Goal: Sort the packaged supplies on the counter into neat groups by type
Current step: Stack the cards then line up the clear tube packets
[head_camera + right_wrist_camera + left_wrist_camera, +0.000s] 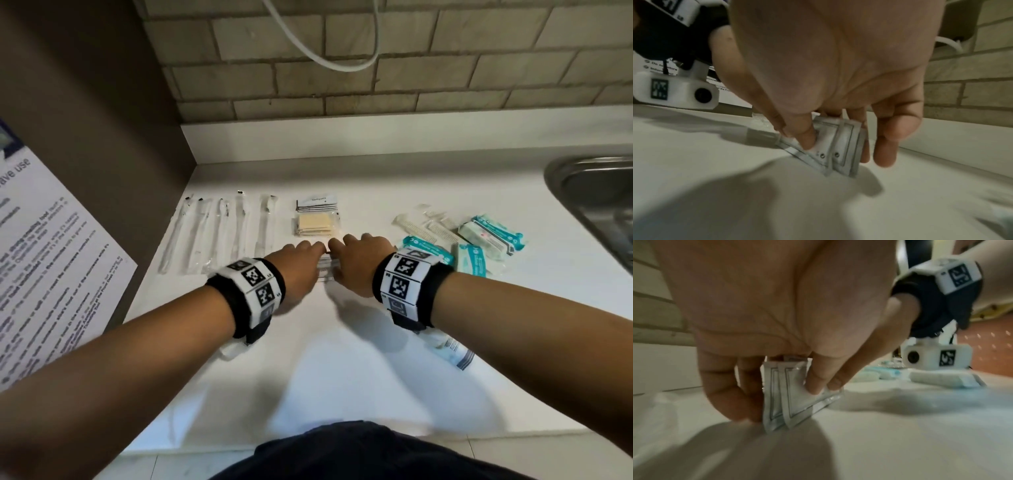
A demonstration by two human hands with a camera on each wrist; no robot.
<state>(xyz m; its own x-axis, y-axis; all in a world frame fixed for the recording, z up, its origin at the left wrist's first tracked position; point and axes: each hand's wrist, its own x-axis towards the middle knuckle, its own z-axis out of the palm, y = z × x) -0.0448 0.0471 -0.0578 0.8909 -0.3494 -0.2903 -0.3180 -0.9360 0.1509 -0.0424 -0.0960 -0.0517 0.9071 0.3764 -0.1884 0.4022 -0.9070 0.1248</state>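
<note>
A small stack of flat white sachets with grey printed borders stands on edge on the white counter. Both hands hold it between them. My left hand pinches the stack's left end, seen close in the left wrist view as the sachets fanned between curled fingers. My right hand pinches the right end; its thumb presses the sachets against the fingers. Wrapped toothbrushes lie in a row at the left. A stack of toothpaste packets lies just beyond the hands.
Wrapped combs and teal-and-white packs lie in a loose heap to the right. One more pack lies under my right forearm. A steel sink is at the far right, a brown panel with a printed notice at the left.
</note>
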